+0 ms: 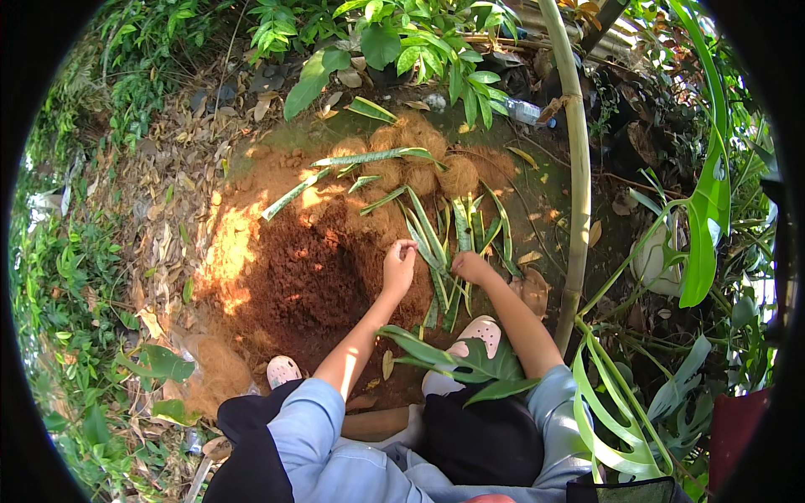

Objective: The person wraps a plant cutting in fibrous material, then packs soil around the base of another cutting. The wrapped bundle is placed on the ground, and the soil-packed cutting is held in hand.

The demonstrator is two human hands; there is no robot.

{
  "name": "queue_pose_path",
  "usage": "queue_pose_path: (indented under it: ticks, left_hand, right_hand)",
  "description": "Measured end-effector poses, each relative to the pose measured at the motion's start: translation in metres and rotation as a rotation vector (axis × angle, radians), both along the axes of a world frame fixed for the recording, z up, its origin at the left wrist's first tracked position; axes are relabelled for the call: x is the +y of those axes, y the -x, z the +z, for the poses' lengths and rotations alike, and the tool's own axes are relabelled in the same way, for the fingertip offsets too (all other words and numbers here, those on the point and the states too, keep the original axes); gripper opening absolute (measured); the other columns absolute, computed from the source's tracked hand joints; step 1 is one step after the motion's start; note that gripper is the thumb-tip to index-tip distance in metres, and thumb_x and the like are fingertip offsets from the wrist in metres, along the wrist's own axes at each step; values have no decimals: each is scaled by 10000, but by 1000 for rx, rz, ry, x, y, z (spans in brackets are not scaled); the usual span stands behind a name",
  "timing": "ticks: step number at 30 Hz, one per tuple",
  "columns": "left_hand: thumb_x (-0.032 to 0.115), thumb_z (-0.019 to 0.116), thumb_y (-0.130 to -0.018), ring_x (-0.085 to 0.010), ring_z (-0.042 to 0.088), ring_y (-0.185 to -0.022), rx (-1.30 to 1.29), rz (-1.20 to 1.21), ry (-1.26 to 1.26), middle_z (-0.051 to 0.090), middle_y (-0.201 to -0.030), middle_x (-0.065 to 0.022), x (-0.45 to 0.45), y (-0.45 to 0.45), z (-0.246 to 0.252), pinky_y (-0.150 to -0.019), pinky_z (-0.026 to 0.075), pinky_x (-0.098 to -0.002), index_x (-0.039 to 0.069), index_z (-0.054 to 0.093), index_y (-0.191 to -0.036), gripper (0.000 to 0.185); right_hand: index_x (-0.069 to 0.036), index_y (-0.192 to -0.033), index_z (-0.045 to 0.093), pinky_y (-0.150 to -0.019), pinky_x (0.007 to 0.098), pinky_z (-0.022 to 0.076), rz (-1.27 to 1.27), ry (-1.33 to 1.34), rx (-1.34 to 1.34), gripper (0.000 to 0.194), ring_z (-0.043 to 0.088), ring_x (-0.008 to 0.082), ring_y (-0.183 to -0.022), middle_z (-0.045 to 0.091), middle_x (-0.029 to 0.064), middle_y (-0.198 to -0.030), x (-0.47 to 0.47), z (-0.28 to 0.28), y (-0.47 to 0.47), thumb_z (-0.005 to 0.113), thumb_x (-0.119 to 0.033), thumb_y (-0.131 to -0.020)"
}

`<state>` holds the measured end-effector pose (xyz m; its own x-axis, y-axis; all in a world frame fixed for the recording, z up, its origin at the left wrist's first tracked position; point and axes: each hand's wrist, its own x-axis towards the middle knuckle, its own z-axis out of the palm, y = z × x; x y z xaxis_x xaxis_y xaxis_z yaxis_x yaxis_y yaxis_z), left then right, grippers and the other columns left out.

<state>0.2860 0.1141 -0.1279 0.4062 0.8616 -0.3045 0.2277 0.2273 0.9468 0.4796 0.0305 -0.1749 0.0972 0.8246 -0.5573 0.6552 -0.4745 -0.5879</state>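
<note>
Over the pile of snake plant leaves (462,220), my right hand (471,267) has its fingers curled round the lower end of a long striped leaf (426,232). My left hand (399,267) is raised just left of that leaf, thumb and fingertips drawn together; whether something thin is between them is too small to see. Beneath and left of it spreads a heap of dark reddish-brown, crumbly growing medium (308,276). Several balls of brown fibre (458,176) sit together beyond the hands, with more cut snake plant leaves (377,156) lying across them.
A bamboo pole (575,163) rises on the right, beside large split leaves (701,220). A plastic bottle (528,113) lies at the back. Loose fibre (217,371) is at lower left, near dry leaves (163,239). A green leaf (497,371) overhangs my pink clog (481,330).
</note>
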Motion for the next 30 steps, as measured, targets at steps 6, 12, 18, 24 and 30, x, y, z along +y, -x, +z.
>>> queue_pose_path:
  ticks: [6,12,18,24,30]
  left_hand:
    - [29,462,-888,-131,531,-853,-151,144,111,544,-926,-57,-36,12,-16,-783,439,-271,-8,521,-969,106]
    - [56,453,-901,-135,529,-840,-82,156,133,542,-932,-60,-50,28,-22,-767,442,-279,8,521,-977,113]
    - [75,458,-905,-121,531,-823,-103,168,180,554,-938,-51,-57,37,-23,-739,440,-274,12,520,-989,122]
    - [82,468,-899,-136,536,-818,-152,115,203,569,-941,-72,-65,23,-38,-756,440,-267,0,522,-996,138]
    - [89,510,-877,-126,542,-831,-129,-9,180,584,-937,-59,-67,2,-48,-743,435,-256,0,533,-1007,159]
  right_hand:
    - [-58,-903,571,-743,416,466,6,44,-75,183,585,317,-874,584,138,-970,-25,-15,32,586,-35,-723]
    - [-44,-886,680,-687,371,467,-111,-11,53,286,593,286,-776,630,159,-817,-26,-7,12,515,31,-665]
    - [-46,-765,695,-541,269,437,-313,-33,320,190,555,133,-574,611,57,-625,-23,3,-26,542,20,-673]
    - [17,-762,617,-551,246,453,-459,50,643,94,581,134,-603,619,77,-689,-34,13,-44,569,59,-694]
    - [4,-767,594,-537,217,458,-557,116,662,59,602,125,-629,616,66,-693,-34,32,-50,566,45,-737]
